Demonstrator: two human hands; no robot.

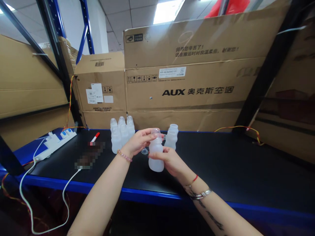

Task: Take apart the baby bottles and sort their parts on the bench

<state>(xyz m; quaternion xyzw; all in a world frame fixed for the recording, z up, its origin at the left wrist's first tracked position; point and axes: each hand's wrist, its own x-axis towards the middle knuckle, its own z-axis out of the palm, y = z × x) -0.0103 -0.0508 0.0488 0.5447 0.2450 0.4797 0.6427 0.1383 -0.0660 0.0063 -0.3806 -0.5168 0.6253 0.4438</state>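
Note:
A frosted plastic bottle (156,164) with a clear cap (156,131) is held upright above the black shelf in front of me. My left hand (137,141) pinches the cap at the bottle's top. Around the lower body of the same bottle, my right hand (172,159) is closed. Just behind stands another frosted bottle (172,136), with no cap visible on it. A loose clear cap (144,151) lies on the shelf, partly hidden by my left hand. Several capped bottles (116,139) stand grouped to the left.
On the left are a red and white marker (94,138), a blurred-out dark object (90,155) with a white cable, and a power strip (55,144). Large cardboard panels (197,82) back the black shelf (221,167). Its blue front edge (137,193) faces me.

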